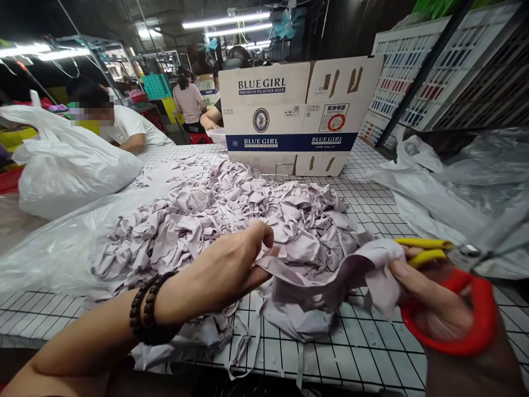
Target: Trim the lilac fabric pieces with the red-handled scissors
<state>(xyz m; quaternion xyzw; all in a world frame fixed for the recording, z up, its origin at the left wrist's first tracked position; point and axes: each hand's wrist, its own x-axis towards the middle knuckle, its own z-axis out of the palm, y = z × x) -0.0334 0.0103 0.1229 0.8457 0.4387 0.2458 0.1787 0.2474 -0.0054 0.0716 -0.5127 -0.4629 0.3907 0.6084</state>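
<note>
A strip of pale lilac fabric (308,292) is stretched between my two hands above the table. My left hand (229,262), with dark beaded bracelets at the wrist, is closed in a pinch on the strip's left end. The right end is bunched between the fingers of my right hand (433,292). That same hand also carries scissors (481,325) with red and yellow handles; their blurred blades point away to the right. Just beyond my hands lies a large heap of similar lilac fabric pieces (177,237). Some pieces hang near the table's front edge.
A Blue Girl beer carton (264,118) stands behind the heap on the grid-patterned table (372,347). White plastic bags (74,165) lie at left, with more clear plastic (475,187) at right. Stacked white crates (413,71) rise at back right. Several people sit farther back.
</note>
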